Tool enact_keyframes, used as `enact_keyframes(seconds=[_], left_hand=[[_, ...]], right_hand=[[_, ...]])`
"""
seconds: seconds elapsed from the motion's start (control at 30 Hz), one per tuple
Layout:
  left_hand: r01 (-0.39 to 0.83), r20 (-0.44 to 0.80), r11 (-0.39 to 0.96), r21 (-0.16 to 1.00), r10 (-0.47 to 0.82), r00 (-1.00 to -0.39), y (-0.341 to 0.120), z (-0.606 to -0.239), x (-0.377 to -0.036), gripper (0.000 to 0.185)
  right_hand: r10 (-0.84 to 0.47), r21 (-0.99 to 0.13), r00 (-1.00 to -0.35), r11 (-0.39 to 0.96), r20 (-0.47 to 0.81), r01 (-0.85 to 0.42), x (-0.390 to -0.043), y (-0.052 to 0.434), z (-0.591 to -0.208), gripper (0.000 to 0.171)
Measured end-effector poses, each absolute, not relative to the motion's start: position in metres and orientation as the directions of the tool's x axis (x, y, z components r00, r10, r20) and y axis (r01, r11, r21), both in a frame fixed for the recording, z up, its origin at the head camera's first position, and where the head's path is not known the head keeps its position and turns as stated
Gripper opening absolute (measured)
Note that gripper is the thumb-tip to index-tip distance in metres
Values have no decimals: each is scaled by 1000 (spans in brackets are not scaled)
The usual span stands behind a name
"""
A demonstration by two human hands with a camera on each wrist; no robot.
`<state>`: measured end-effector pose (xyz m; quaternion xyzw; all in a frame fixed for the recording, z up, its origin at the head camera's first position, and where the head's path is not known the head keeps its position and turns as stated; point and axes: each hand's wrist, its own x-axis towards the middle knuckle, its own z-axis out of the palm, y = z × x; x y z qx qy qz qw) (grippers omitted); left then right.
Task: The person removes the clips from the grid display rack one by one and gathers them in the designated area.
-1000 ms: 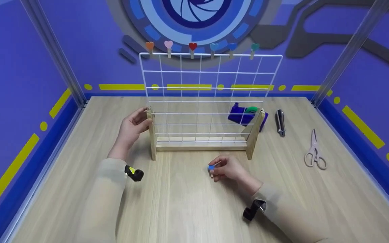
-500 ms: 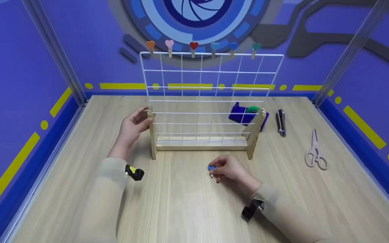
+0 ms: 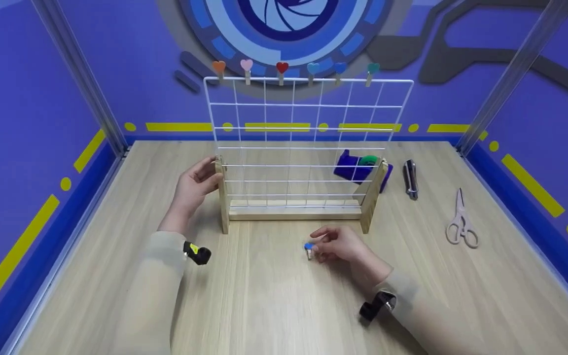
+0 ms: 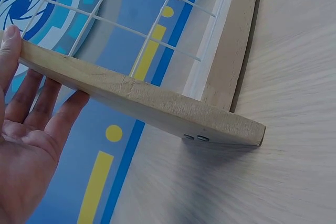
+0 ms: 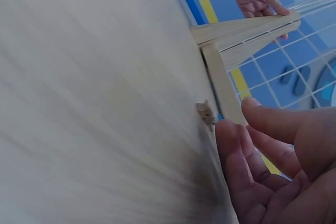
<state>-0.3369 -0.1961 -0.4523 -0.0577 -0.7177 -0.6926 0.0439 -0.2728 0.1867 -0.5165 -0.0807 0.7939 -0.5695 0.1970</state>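
Observation:
My left hand [image 3: 190, 190] holds the left wooden post [image 4: 131, 90] of a white wire grid rack [image 3: 291, 129], thumb on one side and fingers on the other. At the front, a small wooden clothespin [image 5: 206, 113] with a blue heart [image 3: 308, 245] is on the tabletop. My right hand [image 3: 340, 244] is just to its right, thumb and forefinger spread apart, fingertips close to the clothespin. Along the grid's top wire sit several heart clothespins, among them an orange one [image 3: 219, 67], a red one [image 3: 282, 68] and a green one [image 3: 372, 69].
Behind the rack's right post stands a blue tape dispenser [image 3: 350, 166] with a green roll. Further right lie a utility knife [image 3: 410, 180] and a pair of scissors [image 3: 460, 224]. Blue patterned walls [image 3: 13, 98] enclose the wooden table [image 3: 264, 296].
My right hand has let go of the blue-heart clothespin and drawn slightly right, its fingers spreading. The left hand stays on the post.

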Motion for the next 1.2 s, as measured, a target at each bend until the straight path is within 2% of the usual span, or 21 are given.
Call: enact_keyframes(seconds=[0.23, 0.47, 0.83, 1.0, 1.2], left_hand=[[150, 149, 35, 988, 20, -989, -196, -453, -337, 59], [156, 156, -4, 988, 22, -988, -195, -455, -339, 57], [166, 166, 15, 986, 19, -986, -195, -453, -337, 57], [166, 166, 16, 986, 19, -986, -195, -454, -337, 58], [171, 171, -2, 985, 13, -985, -195, -455, -337, 58]], right_hand=[[-326, -914, -936, 406, -134, -11, -273, 197, -489, 37], [-301, -923, -951, 382, -72, -51, -277, 207, -451, 38], [-243, -939, -964, 291, 113, -183, -284, 226, -375, 38], [-193, -944, -959, 217, 207, -248, -284, 233, -341, 37], [-140, -935, -933, 88, 331, -345, -283, 239, -302, 28]])
